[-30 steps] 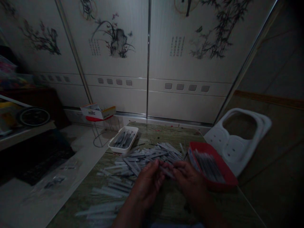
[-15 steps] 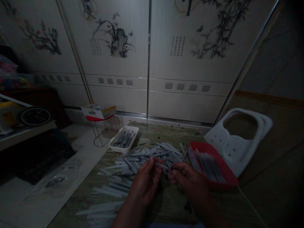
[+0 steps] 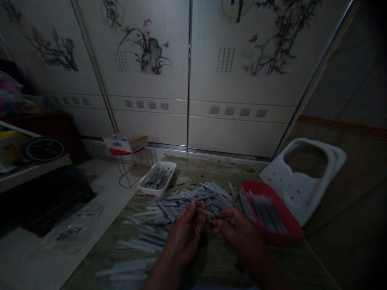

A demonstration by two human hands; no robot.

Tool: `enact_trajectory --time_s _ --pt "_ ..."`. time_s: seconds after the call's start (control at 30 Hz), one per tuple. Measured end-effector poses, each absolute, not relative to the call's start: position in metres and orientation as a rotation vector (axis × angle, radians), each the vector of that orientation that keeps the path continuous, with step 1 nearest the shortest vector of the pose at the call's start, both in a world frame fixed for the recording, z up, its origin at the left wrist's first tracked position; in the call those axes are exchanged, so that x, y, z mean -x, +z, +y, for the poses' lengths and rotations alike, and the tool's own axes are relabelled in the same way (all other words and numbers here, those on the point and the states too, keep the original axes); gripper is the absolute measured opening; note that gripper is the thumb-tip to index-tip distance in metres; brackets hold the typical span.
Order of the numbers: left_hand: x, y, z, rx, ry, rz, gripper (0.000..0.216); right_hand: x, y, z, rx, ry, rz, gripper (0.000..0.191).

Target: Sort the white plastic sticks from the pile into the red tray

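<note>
Between my two hands lies a slim, pale pen point(image 3: 206, 211), slanting down slightly toward the right. My left hand point(image 3: 189, 225) pinches its left end with thumb and fingers. The fingertips of my right hand point(image 3: 232, 225) close round its right end, where a small dark part shows; dim light hides the details. Just beyond the hands, a loose heap of similar pens point(image 3: 184, 197) spreads over the green table point(image 3: 208, 167). More pens lie in rows point(image 3: 145, 241) left of my left forearm. Right of my right hand stands a red tray point(image 3: 290, 219) with several pens inside.
A white basket point(image 3: 173, 171) of pens stands at the table's back left. Past it, a small box point(image 3: 117, 143) rests on a red stool point(image 3: 121, 152). A white folding chair point(image 3: 326, 161) leans at the right. Cabinet doors point(image 3: 151, 125) rise behind the table.
My right hand has shifted very slightly down and left at the pen's end. The left hand keeps its hold, and the heap and trays look the same.
</note>
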State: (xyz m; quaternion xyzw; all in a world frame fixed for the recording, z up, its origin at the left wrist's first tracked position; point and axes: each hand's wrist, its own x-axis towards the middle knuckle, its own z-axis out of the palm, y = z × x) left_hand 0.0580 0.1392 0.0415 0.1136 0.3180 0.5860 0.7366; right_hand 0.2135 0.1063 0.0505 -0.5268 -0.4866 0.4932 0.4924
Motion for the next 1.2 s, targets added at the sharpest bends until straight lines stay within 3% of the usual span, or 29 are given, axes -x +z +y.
enact_trajectory --time_s 0.57,0.87,1.2 --pt "-0.06 0.039 0.138 -0.304 1.292 0.72 0.006 -0.21 0.06 0.103 1.284 1.164 -1.18 0.016" --pt "-0.058 0.038 0.136 -0.334 1.247 0.687 0.014 -0.213 0.06 0.104 1.26 1.246 -1.136 0.028" --pt "-0.061 0.045 0.134 -0.291 1.237 0.692 0.005 -0.217 0.051 0.108 1.292 1.126 -1.271 0.044"
